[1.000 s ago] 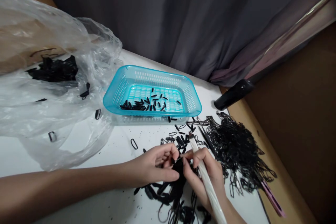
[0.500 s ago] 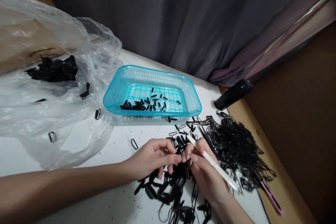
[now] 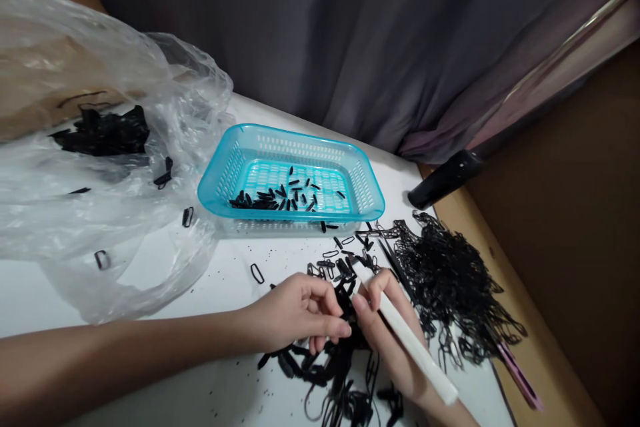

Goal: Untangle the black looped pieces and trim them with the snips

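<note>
A white-handled tool (image 3: 410, 337) lies in the right hand (image 3: 390, 333), fingers curled around it, above black pieces (image 3: 320, 363). The left hand (image 3: 305, 313) is beside it, fingers bent; whether they pinch anything cannot be determined. Beyond stands a blue basket (image 3: 300, 217). No writing is legible.

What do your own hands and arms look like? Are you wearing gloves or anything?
No gloves! My left hand and right hand are bare, and I see no ring, watch or bracelet. No sleeve shows on my left forearm, or on the bit of my right forearm in view.
</note>
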The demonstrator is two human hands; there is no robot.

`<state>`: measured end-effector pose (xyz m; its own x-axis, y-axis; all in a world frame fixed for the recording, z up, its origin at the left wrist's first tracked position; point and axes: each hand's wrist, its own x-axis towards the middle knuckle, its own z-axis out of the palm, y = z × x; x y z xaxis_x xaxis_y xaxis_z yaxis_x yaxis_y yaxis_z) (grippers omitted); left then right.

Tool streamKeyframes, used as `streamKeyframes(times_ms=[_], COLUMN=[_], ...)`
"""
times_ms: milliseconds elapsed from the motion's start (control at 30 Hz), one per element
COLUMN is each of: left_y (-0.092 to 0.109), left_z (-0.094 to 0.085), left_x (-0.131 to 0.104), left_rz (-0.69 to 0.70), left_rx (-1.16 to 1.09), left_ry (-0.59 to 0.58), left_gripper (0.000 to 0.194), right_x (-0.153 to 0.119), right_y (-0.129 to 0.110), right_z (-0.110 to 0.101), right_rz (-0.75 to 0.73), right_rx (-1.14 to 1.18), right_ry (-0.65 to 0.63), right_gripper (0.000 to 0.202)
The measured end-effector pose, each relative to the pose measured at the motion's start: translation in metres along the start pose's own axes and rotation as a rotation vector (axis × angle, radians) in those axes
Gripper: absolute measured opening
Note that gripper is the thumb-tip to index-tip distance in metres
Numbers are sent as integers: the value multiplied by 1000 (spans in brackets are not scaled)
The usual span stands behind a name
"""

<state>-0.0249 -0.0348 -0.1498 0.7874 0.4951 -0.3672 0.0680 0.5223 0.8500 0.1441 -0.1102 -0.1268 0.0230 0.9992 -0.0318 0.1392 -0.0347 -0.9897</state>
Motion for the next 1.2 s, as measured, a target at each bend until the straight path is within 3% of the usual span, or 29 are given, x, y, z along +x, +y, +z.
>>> streamKeyframes(times_ms=[133, 267, 367, 533, 700, 833, 1000, 1200], left_y=[-1, 1, 2, -2, -5, -3, 1, 6], left_z=[0, 0, 0, -4, -6, -5, -4, -1], left_x=[1, 0, -2, -1, 1, 1, 0, -3], left_rz=[14, 44, 63, 103, 147, 147, 178, 210], left_rx=[9, -8, -26, -74, -161, -192, -152, -106], left_ry=[7, 3, -17, -97, -210, -232, -166, -125], left_gripper=[41, 41, 40, 38, 42, 49, 54, 54], right_x=[0, -1, 0, 3, 5, 7, 8, 11], right_y=[-3, -9, -8, -7, -6, 3, 8, -4], right_z=[-11, -18, -20, -17, -13, -10, -10, -15], right_rz=[-62, -104, -112, 2, 154, 228, 211, 238], right_rx=[-270, -374, -413, -180, 265, 489, 533, 474], right_ry=[-67, -215, -243, -172, -248, -255, -193, -184], right_gripper=[18, 20, 17, 22, 30, 35, 33, 34])
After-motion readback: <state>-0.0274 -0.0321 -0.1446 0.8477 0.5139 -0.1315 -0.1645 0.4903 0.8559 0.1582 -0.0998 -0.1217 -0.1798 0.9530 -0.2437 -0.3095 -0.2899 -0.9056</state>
